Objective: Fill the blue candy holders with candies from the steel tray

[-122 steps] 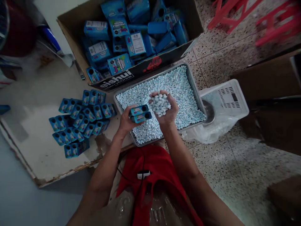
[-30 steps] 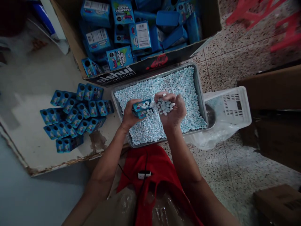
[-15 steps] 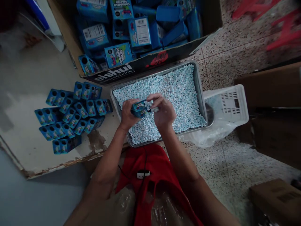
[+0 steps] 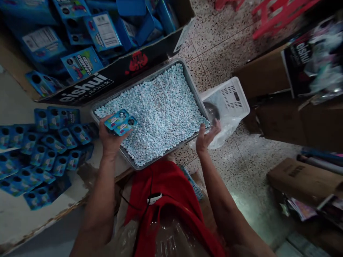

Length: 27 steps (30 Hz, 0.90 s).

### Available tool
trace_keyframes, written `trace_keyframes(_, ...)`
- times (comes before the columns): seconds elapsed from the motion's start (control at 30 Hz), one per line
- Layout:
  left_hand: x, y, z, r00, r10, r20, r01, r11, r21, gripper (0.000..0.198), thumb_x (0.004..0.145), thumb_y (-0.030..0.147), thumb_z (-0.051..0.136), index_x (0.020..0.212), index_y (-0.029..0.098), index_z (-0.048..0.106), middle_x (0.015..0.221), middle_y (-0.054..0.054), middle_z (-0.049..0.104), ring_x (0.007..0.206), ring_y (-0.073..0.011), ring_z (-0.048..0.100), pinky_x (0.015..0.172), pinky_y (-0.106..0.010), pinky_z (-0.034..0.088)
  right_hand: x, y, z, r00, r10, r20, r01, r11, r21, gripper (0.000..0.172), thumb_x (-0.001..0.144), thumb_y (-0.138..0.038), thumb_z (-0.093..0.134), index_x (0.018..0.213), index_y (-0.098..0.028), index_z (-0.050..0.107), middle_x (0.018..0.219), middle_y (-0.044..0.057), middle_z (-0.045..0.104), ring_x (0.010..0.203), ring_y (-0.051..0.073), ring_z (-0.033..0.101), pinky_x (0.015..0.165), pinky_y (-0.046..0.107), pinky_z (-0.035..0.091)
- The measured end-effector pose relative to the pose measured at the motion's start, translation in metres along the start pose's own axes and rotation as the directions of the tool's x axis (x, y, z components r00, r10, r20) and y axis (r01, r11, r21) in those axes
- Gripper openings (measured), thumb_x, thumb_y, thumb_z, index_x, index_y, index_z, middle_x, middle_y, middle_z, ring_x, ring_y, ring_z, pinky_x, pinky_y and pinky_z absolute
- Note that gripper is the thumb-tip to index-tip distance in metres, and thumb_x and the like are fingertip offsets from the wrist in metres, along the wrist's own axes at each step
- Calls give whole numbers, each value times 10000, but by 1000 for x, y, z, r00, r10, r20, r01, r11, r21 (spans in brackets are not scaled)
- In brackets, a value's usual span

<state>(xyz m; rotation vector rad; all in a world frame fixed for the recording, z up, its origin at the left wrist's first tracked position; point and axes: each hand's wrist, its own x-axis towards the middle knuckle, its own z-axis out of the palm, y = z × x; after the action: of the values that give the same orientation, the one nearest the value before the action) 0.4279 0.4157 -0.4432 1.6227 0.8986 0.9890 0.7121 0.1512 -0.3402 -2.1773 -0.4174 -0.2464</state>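
My left hand (image 4: 111, 141) is wrapped round two small blue boxes (image 4: 121, 122) side by side, over the left end of a metal tray (image 4: 194, 89). Pale pieces show in the round hole of one box; the other hole looks dark. Small light blue and white candies (image 4: 158, 110) fill the tray. At the tray's right edge is my right hand (image 4: 206, 137), fingers apart, with nothing visible in it. More blue boxes with round holes (image 4: 49, 159) stand in a group left of the tray.
Behind the tray a large carton (image 4: 118, 76) holds many blue boxes. A white plastic basket (image 4: 235, 100) with a clear bag and a dark round bowl (image 4: 211, 110) lies beyond the tray's right edge. Brown cartons (image 4: 302, 178) stand at the right, red plastic pieces (image 4: 278, 18) at the top.
The view has shifted to the right. My right hand has left the boxes and moved to the tray's right edge, opening. My left hand still holds the two boxes, now nearer the tray's left end.
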Motion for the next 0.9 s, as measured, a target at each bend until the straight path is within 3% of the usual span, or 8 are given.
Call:
trace_keyframes(0.17,-30,6,19,949,-312,36,312,925,-218,867,512,526,1049,1202,208,631,1201,-81,795,1035,-271,773,994,-508,646,4,30,15,978,194,82,-160,938,-308,764,1002,-539,638,1582,-75,459,1766,309,274,1705,372,142,1380,603,110)
trace_keyframes(0.27,-41,14,25,897,-430,100,438,840,-321,856,468,513,1057,1166,206,668,1177,-94,806,1055,-282,786,1007,-488,647,-29,8,36,946,198,257,-6,803,-596,917,1058,-592,502,1681,39,268,1776,394,106,1699,473,67,1326,742,29)
trace_keyframes(0.33,-44,17,23,886,-440,147,463,814,-352,897,439,486,1068,1203,220,680,1138,-87,812,1065,-290,786,995,-476,650,-47,-6,35,915,221,337,50,768,-638,923,1081,-613,389,1710,35,195,1763,403,157,1686,500,134,1290,805,64)
trace_keyframes(0.5,-54,23,-3,924,-359,134,381,827,-414,935,425,427,1080,1255,238,692,1251,-116,785,1175,-321,752,1029,-485,632,-57,-27,13,813,-17,582,337,828,-447,744,1058,-632,430,1619,-146,475,1741,271,364,1656,457,281,1284,775,234)
trace_keyframes(0.57,-65,27,-19,943,-323,82,326,842,-431,913,449,380,1079,1266,250,694,1326,-120,758,1237,-335,727,1079,-511,606,-62,-41,17,672,-202,712,468,861,-197,736,1017,-603,548,1609,-172,466,1726,249,395,1637,407,343,1292,688,325)
trace_keyframes(0.77,-130,40,-65,960,-261,-102,205,902,-380,771,428,331,1082,1129,257,769,1292,-109,744,1291,-365,688,1194,-552,524,-131,-114,93,53,-569,820,476,737,480,1106,814,-406,838,1717,-219,227,1684,211,471,1488,398,519,1231,625,434)
trace_keyframes(0.83,-163,34,-82,892,-371,-259,257,886,-386,804,425,330,1078,1158,248,758,1310,-119,738,1291,-356,680,1182,-546,538,-165,-131,122,-164,-567,807,394,713,581,1045,765,-347,874,1667,-216,363,1561,188,601,1383,391,587,1195,602,461)
trace_keyframes(0.9,-197,23,-101,756,-542,-366,336,802,-494,926,428,284,1072,1276,256,699,1344,-110,735,1238,-324,708,1093,-514,603,-200,-137,144,-366,-503,783,283,741,609,1062,681,-346,945,1616,-217,457,1477,165,660,1312,376,618,1159,565,490)
